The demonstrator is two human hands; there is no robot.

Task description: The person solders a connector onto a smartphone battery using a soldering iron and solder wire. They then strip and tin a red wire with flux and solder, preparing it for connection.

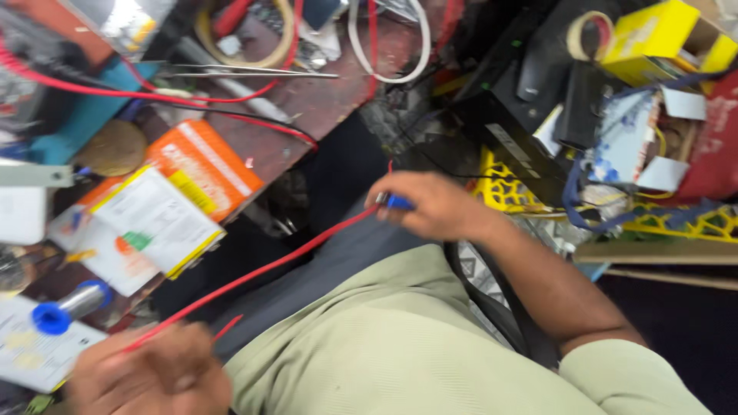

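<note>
Red wire (265,270) stretched taut between both hands, its long axis running from near left to far right. Right hand (434,206) pinches the far end beside a small blue tool (397,202); left hand (154,373), blurred, is closed on the near end below the cluttered bench (323,100), over the lap

left hand (154,373) grips red wire (261,273) | right hand (434,206) pinches blue tool (398,202)

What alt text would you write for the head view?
Two hands stretch a red wire: the right hand pinches a blue tool on one end, the left hand grips the other. A cluttered workbench lies beyond.
</note>
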